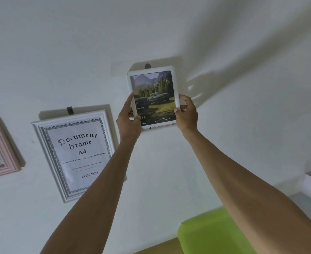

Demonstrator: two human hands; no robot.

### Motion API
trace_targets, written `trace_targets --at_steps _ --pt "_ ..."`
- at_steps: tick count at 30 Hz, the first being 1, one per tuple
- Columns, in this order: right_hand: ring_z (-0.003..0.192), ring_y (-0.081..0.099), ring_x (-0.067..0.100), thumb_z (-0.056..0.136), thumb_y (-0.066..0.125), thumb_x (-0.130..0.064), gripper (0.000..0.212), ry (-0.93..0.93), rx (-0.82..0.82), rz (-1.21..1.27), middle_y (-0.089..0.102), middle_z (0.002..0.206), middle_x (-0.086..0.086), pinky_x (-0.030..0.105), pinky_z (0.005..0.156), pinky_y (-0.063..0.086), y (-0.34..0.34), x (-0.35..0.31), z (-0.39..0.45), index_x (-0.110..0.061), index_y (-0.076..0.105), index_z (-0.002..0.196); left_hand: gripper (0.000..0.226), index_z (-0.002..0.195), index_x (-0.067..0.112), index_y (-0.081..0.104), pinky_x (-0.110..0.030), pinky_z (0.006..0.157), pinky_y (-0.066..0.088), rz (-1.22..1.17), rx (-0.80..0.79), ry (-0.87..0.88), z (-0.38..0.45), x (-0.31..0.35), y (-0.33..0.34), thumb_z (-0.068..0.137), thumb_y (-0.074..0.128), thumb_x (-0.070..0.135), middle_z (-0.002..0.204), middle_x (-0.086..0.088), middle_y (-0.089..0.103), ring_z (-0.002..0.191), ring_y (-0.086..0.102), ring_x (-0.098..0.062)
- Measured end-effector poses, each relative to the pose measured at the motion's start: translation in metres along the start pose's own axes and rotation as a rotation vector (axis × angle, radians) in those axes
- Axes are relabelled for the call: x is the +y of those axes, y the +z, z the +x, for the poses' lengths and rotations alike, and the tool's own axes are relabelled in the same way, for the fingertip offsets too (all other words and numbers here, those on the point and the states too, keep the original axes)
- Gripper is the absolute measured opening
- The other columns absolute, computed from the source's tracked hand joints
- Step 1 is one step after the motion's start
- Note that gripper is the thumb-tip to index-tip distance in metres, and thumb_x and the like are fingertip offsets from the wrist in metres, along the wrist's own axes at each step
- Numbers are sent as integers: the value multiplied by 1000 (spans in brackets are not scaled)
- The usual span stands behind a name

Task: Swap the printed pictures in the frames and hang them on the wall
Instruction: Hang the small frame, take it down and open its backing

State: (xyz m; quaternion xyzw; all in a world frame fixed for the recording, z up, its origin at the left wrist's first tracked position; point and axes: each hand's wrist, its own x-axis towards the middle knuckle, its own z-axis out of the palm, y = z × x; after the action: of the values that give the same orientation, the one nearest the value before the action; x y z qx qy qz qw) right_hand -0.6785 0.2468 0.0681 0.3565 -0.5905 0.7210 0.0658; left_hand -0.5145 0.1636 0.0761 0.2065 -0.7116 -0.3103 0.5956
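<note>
Left hand grips the lower left edge of the white picture frame; right hand grips its lower right edge. The frame is raised against the wall, its top just under a dark hook. A document frame hangs left of the left hand.

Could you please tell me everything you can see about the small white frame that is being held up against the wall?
The small white frame is a plain, smooth upright rectangle, tilted slightly. It holds a print of two off-road vehicles before forest and mountains, with small text below. It is raised against the white wall, its top edge just under a dark hook. The left hand grips its lower left edge and the right hand its lower right edge.
</note>
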Motion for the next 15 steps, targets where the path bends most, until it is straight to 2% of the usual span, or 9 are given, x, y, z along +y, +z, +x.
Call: trace_targets --at_steps 3,7,9,13,15 --pt "96 59 19 94 63 -1 45 -13 -1 2 61 123 6 26 76 58 -3 -7 -9 -20 55 134 83 146 35 48 -9 58 50 -18 0 3 -6 5 -7 82 50 -19 103 -4 63 78 55 -9" --pt "94 57 15 95 61 0 44 29 -15 6 58 117 1 15 67 54 -6 -10 -33 -20 56 134 84 145 39 47 -17 58 56 -43 -40 -33 -24 2 -22 84 53 -18 117 -6 64 88 59 -13" --pt "91 58 14 95 60 1 44 61 -26 3 58 112 0 12 62 50 -5 -8 -52 -20 56 134 83 144 39 47 -17 59 56 -53 -44 -60 -40 -4 -33 84 52 -18 121 -6 63 92 59 -15" --pt "79 60 9 96 57 1 43 180 -54 -31 59 102 2 16 59 49 -2 8 -107 -22 57 132 87 144 42 47 -20 61 58 -21 -73 -175 -84 -30 -56 82 53 -18 119 -7 63 91 61 -17" --pt "79 60 12 96 57 1 43 235 -76 -56 58 99 2 17 58 49 0 20 -140 -23 57 132 87 144 41 47 -22 66 59 -10 -83 -217 -111 -47 -71 81 54 -18 120 -7 64 93 60 -18"
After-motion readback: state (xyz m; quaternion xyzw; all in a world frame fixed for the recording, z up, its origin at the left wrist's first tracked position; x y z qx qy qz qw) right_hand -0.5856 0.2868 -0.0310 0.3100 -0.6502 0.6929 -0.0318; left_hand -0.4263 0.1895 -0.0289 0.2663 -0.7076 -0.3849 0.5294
